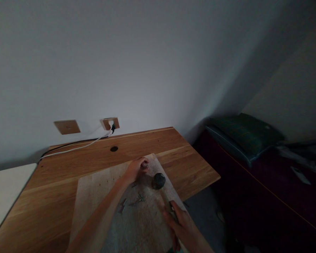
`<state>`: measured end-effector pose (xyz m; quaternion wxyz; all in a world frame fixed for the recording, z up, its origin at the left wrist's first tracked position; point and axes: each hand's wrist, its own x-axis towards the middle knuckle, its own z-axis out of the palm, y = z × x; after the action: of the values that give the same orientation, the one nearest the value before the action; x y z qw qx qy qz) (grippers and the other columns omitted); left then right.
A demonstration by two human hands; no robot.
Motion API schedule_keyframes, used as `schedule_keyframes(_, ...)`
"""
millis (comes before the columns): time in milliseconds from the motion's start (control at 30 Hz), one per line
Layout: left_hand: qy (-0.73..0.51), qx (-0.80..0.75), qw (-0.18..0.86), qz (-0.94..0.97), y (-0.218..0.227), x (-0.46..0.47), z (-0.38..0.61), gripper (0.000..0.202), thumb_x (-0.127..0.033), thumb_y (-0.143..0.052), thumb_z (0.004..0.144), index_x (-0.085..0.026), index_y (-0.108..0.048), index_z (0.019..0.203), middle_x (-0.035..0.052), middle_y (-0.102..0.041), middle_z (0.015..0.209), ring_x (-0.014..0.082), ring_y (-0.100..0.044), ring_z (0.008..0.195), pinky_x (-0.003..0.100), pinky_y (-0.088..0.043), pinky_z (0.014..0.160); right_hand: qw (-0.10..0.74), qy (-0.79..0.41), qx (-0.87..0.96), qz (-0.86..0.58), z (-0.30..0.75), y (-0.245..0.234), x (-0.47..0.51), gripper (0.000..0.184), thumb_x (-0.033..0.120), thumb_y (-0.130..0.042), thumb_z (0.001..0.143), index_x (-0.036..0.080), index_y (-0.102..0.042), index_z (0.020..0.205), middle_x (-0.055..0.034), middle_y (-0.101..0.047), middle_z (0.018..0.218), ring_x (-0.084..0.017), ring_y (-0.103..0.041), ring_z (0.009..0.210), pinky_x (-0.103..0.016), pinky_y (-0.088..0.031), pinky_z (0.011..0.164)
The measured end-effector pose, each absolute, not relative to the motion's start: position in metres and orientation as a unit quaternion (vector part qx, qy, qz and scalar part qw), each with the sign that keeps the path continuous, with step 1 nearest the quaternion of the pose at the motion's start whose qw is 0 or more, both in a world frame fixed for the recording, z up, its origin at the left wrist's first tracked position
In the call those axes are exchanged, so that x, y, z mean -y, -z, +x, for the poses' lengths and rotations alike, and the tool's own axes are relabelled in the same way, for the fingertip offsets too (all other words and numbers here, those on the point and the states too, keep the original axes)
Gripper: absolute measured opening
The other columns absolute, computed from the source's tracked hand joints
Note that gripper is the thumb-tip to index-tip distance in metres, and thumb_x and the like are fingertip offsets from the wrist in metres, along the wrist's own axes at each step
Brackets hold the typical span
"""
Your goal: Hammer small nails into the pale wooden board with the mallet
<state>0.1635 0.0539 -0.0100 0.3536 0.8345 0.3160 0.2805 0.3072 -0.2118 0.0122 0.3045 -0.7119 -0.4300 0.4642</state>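
My right hand (183, 225) is closed around the handle of a mallet (158, 181) with a dark, round head. That head is just to the right of my left hand (137, 168), above a pale wooden board (94, 189). The fingers of my left hand are pinched together near the board's far right corner; whatever they hold is too small or hidden to tell. Small metal pieces that look like nails (140, 197) lie scattered on the board, between my left forearm and the mallet. A row of small dark marks shows near the board's far edge.
The board lies on a brown wooden desk (55, 172) against a white wall. White and black cables (76, 148) run to a wall socket (110, 123). A cable hole (114, 149) is behind the board. A white surface (10, 193) adjoins at left; a dark green pillow (244, 135) lies right.
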Motion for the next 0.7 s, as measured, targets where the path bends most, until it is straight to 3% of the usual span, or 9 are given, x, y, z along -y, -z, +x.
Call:
schedule_keyframes(167,-0.313,-0.313,0.33,0.834,0.011,-0.056,0.161,0.007,-0.021,-0.074,0.076,-0.02,-0.069,0.081,0.0068,-0.06,0.11,0.0194,-0.059,0.096,0.031,-0.052,0.087,0.307,-0.42,0.449,-0.726,0.309,-0.022,0.2,0.048,0.066,-0.044,0.093,0.021,-0.06,0.096,0.0068,-0.05,0.045,-0.012,-0.045,0.036,-0.023,-0.034,0.04)
schedule_keyframes(267,-0.325,-0.286,0.341,0.835,0.01,-0.056,0.16,0.006,-0.015,-0.07,0.077,-0.019,-0.071,0.08,0.0074,-0.057,0.114,0.0193,-0.059,0.101,0.032,-0.051,0.091,0.323,-0.404,0.457,-0.724,0.308,-0.029,0.189,0.046,0.064,-0.041,0.095,0.021,-0.056,0.091,0.0088,-0.045,0.042,-0.011,-0.043,0.036,-0.021,-0.033,0.041)
schedule_keyframes(433,-0.341,-0.284,0.358,0.822,0.014,-0.056,0.162,0.017,-0.007,-0.072,0.072,-0.018,-0.071,0.085,0.008,-0.057,0.114,0.0167,-0.062,0.093,0.031,-0.053,0.086,0.374,-0.381,0.471,-0.702,0.304,-0.038,0.162,0.04,0.06,-0.042,0.096,0.022,-0.051,0.086,0.0098,-0.046,0.044,-0.011,-0.045,0.037,-0.021,-0.035,0.042)
schedule_keyframes(700,-0.304,-0.301,0.327,0.843,0.016,-0.06,0.165,0.006,-0.011,-0.073,0.075,-0.016,-0.074,0.078,0.0108,-0.057,0.117,0.0178,-0.064,0.091,0.036,-0.055,0.09,0.406,-0.36,0.481,-0.689,0.297,-0.042,0.135,0.03,0.052,-0.046,0.098,0.024,-0.048,0.087,0.0105,-0.048,0.044,-0.011,-0.049,0.038,-0.021,-0.037,0.043)
